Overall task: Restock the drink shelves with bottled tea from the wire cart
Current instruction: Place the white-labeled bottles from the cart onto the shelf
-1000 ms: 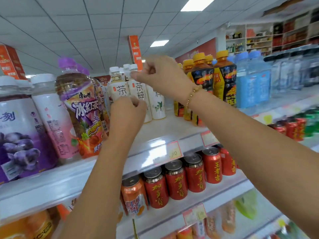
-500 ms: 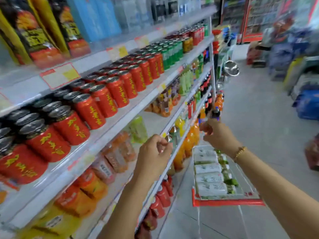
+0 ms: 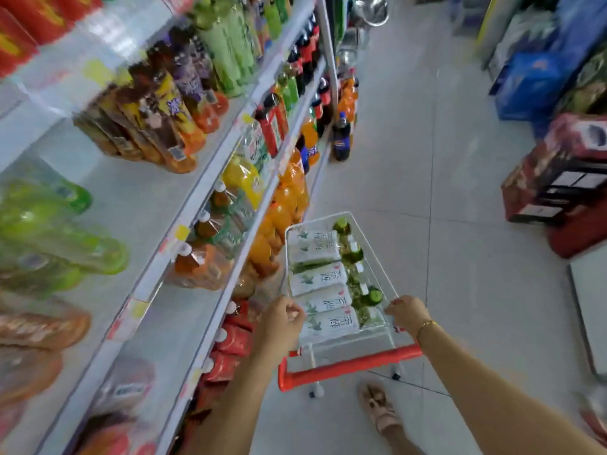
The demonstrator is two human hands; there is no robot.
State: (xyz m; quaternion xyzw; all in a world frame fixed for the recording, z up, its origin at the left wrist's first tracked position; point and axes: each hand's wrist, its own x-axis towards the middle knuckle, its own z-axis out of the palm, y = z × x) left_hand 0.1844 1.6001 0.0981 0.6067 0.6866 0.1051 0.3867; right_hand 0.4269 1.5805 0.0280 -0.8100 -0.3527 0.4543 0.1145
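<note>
A small white wire cart (image 3: 372, 239) with a red handle (image 3: 348, 365) stands on the floor beside the drink shelves (image 3: 210, 178). Several bottles of tea with white labels (image 3: 323, 302) lie side by side in it, and green-capped bottles (image 3: 353, 254) lie along its right side. My left hand (image 3: 282, 321) hovers over the cart's near left corner, fingers curled, with nothing visible in it. My right hand (image 3: 407, 312), with a gold bracelet on its wrist, is at the cart's near right rim, fingers also curled. I cannot tell whether it touches the rim.
The shelves on the left hold brown, green, orange and red drink bottles. A dark soda bottle (image 3: 341, 136) stands on the floor at the shelf end. Red cartons (image 3: 558, 178) and blue packs (image 3: 532, 80) are stacked on the right. My sandalled foot (image 3: 377, 408) is behind the cart.
My view has swung from the top shelf down to the cart. Both hands have dropped from the white tea bottles on the shelf to the cart's near end.
</note>
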